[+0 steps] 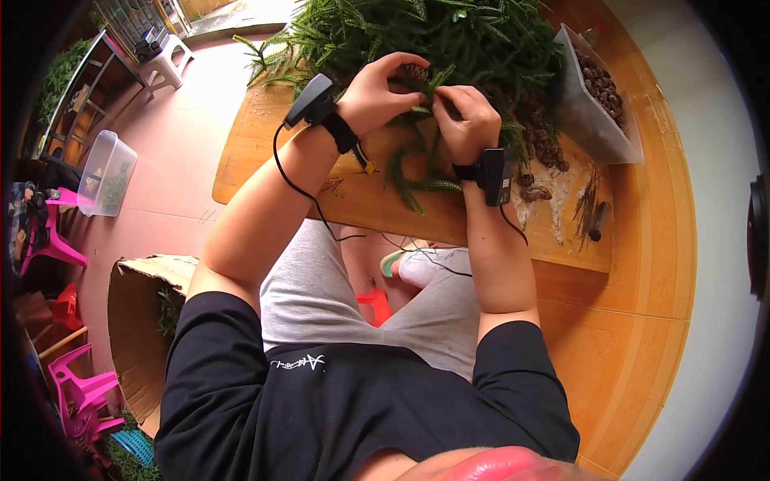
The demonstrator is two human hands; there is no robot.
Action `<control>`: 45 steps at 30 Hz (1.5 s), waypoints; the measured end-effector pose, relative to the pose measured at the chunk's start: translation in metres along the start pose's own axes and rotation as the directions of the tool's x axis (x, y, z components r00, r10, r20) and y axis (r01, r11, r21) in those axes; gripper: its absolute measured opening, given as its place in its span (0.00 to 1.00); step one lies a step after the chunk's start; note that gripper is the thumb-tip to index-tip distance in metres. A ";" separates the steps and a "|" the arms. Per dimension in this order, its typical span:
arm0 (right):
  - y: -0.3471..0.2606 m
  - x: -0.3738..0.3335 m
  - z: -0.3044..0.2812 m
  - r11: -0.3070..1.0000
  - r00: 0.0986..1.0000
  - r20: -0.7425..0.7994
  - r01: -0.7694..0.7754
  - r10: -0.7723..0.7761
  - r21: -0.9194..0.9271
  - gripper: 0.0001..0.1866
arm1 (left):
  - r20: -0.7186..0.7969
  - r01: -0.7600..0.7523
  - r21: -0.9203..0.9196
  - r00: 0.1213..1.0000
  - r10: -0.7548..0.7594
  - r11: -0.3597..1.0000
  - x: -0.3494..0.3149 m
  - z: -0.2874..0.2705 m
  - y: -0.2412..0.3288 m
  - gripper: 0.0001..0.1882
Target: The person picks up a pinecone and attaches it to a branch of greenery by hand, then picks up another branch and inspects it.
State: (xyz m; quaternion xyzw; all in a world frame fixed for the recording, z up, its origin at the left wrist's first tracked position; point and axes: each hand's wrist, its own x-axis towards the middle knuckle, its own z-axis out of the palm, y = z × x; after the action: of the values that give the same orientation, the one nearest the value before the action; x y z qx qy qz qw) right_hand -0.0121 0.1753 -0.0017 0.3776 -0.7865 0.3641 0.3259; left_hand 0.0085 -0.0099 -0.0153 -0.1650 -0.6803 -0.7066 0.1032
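My left hand (378, 94) is curled at the near edge of the green pile, its thumb and fingers closed round an artificial pine sprig (439, 78). A brown pine cone (415, 72) shows in the gap between that thumb and fingers. Close beside it, my right hand (468, 120) pinches the same sprig with thumb and forefinger; the fingertips hide the exact spot. Below both hands, green needle strands (411, 172) trail over the wooden table (277, 164). Beyond them rises a big heap of artificial pine branches (433, 36).
Loose pine cones (545, 148) lie right of my hands, by a translucent bin (589, 112) of cones. Thin sticks and a dark cylindrical tool (598, 222) rest at the table's right. A cardboard box (144, 321), pink stools (84, 385) and a clear tub (108, 175) stand left.
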 end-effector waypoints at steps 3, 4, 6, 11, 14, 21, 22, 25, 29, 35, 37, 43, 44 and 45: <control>-0.003 0.002 0.001 1.000 1.000 -0.030 0.003 -0.002 0.012 0.08 | 0.013 0.096 -0.131 0.995 -0.095 0.987 -0.001 -0.003 0.004 0.27; -0.003 0.002 0.000 1.000 1.000 -0.031 0.003 -0.003 0.012 0.08 | 0.026 0.155 -0.197 0.988 -0.153 0.968 -0.001 -0.005 0.006 0.27; -0.003 0.002 -0.001 1.000 1.000 -0.025 0.002 -0.001 0.020 0.08 | 0.043 0.212 -0.259 0.977 -0.208 0.942 -0.001 -0.006 0.008 0.27; -0.005 0.002 -0.004 0.998 1.000 -0.015 -0.024 0.025 0.059 0.09 | 0.060 0.253 -0.265 0.967 -0.246 0.931 -0.002 -0.005 0.012 0.26; -0.002 0.002 -0.002 0.999 1.000 -0.017 0.005 -0.004 0.043 0.09 | 0.038 0.233 -0.198 0.973 -0.230 0.952 -0.002 -0.004 0.011 0.26; 0.001 0.000 0.001 1.000 1.000 0.013 -0.014 0.014 0.014 0.06 | -0.004 0.031 0.055 1.000 -0.031 0.998 -0.001 -0.002 0.000 0.26; 0.002 0.000 0.002 1.000 1.000 0.024 -0.019 0.018 0.003 0.06 | -0.004 0.031 0.055 1.000 -0.031 0.998 -0.001 -0.002 -0.001 0.26; 0.004 -0.002 0.002 1.000 0.999 0.047 -0.021 0.022 -0.008 0.06 | 0.018 -0.047 0.208 0.999 0.044 0.977 -0.001 -0.001 -0.002 0.26; 0.006 -0.002 0.002 1.000 0.996 0.090 -0.015 0.015 -0.006 0.06 | 0.035 0.025 0.177 0.999 -0.032 0.984 -0.002 -0.003 -0.001 0.27; 0.007 -0.002 0.002 0.998 0.982 0.186 -0.032 0.022 0.051 0.07 | -0.001 0.119 0.141 0.993 -0.120 0.983 -0.002 -0.007 -0.007 0.29; 0.007 -0.002 0.003 0.998 0.981 0.193 -0.029 0.019 0.047 0.07 | -0.006 0.094 0.136 0.996 -0.094 0.986 -0.002 -0.008 -0.011 0.30; 0.009 -0.005 0.006 0.999 0.986 0.163 0.029 -0.033 0.027 0.08 | -0.058 0.067 0.251 0.997 -0.054 0.966 0.000 0.001 -0.004 0.33; 0.009 -0.006 0.006 0.999 0.986 0.164 0.027 -0.031 0.028 0.08 | -0.081 0.039 0.342 0.997 -0.012 0.939 0.000 0.003 -0.002 0.35; 0.009 -0.006 0.006 0.999 0.986 0.163 0.020 -0.025 0.032 0.08 | -0.100 0.015 0.429 0.995 0.031 0.903 0.000 0.004 -0.001 0.37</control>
State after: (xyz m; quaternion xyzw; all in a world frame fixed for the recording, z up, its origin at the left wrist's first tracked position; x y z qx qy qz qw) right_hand -0.0176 0.1765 -0.0123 0.4198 -0.8007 0.3401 0.2586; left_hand 0.0081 -0.0058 -0.0162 -0.1041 -0.8122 -0.5467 0.1752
